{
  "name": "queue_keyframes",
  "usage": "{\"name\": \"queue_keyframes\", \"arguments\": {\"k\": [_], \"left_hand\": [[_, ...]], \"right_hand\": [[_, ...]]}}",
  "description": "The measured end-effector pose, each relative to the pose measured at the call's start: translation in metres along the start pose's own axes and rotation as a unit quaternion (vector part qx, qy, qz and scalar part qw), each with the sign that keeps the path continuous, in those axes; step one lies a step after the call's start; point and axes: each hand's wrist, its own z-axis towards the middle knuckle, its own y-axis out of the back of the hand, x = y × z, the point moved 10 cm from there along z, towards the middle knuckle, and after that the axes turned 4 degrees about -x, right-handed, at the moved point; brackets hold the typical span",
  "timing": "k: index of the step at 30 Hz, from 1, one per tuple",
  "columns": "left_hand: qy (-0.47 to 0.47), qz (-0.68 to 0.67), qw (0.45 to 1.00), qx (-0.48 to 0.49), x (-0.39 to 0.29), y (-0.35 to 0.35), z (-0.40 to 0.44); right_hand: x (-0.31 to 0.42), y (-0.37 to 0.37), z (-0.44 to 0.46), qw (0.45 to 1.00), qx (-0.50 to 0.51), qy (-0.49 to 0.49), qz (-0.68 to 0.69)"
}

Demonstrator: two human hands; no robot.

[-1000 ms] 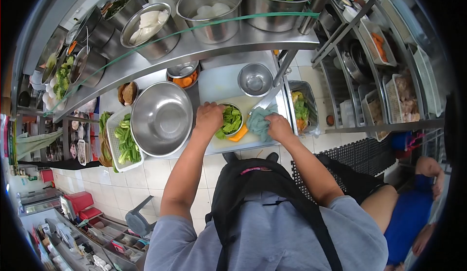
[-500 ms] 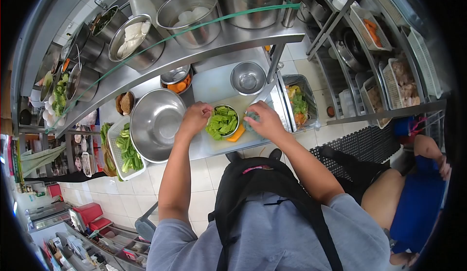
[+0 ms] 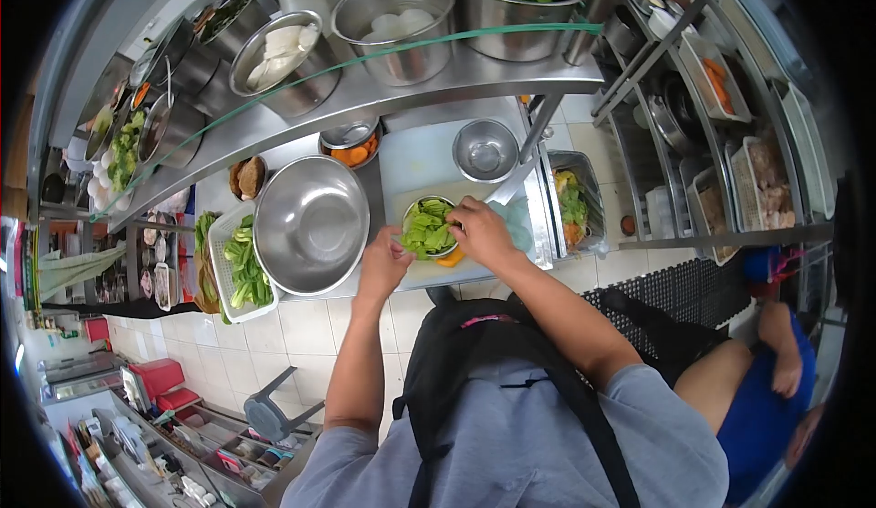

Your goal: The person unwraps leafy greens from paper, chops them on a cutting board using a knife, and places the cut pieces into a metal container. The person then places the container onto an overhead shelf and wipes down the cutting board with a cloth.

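Note:
A small metal bowl heaped with chopped green leaves [image 3: 425, 225] sits on the cutting board. My right hand [image 3: 484, 232] reaches over its right rim, fingers closed at the edge of the leaves. To the left of the bowl is my left hand [image 3: 383, 262], its fingers loosely bent and apart, holding nothing. An orange piece [image 3: 452, 257] lies just below the bowl, partly hidden by it. Right of my right hand, a crumpled pale-green plastic film [image 3: 515, 220] lies on the board, partly covered by my wrist.
A large metal mixing bowl [image 3: 312, 275] overlaps a white basket of greens [image 3: 246, 271]. An unfilled small bowl [image 3: 485, 150] and carrot slices [image 3: 354, 154] stand behind. The metal shelf [image 3: 383, 98] overhangs the counter. A lined scrap bin [image 3: 577, 202] stands right; another person [image 3: 766, 371] is lower right.
My right hand has moved from the pale-green film to the bowl's right side, leaving the film on the board. My left hand has come down from the bowl's upper left to its lower left.

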Motion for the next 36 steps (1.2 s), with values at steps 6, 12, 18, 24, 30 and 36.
{"name": "queue_keyframes", "arguments": {"k": [6,12,18,24,30,36], "left_hand": [[0.023,-0.153,0.986,-0.068,0.017,-0.015,0.005],[0.011,-0.039,0.995,-0.089,0.002,0.005,0.027],[0.017,0.124,0.991,-0.053,-0.011,-0.008,0.044],[0.029,-0.047,0.998,-0.026,0.019,-0.006,0.062],[0.104,-0.258,0.959,0.047,0.008,0.007,0.051],[-0.036,-0.237,0.971,0.014,-0.036,0.035,0.040]], "right_hand": [[0.007,-0.018,-0.001,0.990,0.028,0.093,-0.098],[0.023,-0.002,-0.001,0.991,0.047,0.050,-0.119],[0.055,-0.006,0.001,0.990,0.011,0.114,-0.079],[0.037,-0.020,0.004,0.993,0.018,0.097,-0.066],[0.029,0.000,0.028,0.989,-0.031,0.002,0.148],[0.000,0.032,0.040,0.945,0.036,-0.095,0.311]]}}
